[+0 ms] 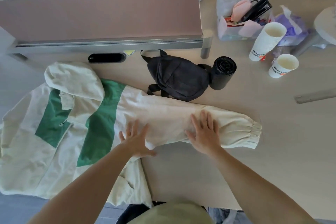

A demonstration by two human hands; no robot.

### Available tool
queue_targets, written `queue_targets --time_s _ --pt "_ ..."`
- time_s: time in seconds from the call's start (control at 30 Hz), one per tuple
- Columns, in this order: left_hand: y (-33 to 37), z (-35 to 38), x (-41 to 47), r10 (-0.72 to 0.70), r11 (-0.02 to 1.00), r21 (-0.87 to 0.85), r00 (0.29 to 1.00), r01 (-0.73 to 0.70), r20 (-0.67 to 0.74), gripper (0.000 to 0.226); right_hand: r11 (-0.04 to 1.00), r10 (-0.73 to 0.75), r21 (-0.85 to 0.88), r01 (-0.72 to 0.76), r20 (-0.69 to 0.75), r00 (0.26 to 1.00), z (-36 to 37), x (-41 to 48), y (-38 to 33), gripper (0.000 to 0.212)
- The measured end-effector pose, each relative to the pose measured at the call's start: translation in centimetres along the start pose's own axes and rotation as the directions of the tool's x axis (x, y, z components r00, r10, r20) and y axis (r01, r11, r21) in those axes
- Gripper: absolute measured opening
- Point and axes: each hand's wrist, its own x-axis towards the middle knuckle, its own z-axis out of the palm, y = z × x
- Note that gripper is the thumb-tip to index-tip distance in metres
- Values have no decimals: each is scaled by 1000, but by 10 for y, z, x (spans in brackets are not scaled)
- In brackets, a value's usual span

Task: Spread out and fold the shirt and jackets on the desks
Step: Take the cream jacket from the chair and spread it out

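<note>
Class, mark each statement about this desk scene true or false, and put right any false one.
1. The left hand and right hand lie flat on the jacket. True.
2. The jacket's panels are red. False: they are green.
3. A black bag lies on the desk beyond the jacket's sleeve. True.
4. The paper cups stand left of the black bag. False: they stand to its right.
</note>
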Motion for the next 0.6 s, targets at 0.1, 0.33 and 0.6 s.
queue_targets --time_s 0.1,0.33,0.6 --pt "-20 20 -10 -51 998 28 990 55 -128 96 997 -50 -64 49 -10 999 -8 19 16 80" --pt "-44 10 -3 -86 941 -324 861 -95 -502 47 992 -122 9 125 -135 983 -31 28 46 73" --pt "-56 -20 -5 -130 877 -441 790 -190 -600 32 977 -146 -182 114 -170 975 -17 -25 56 56"
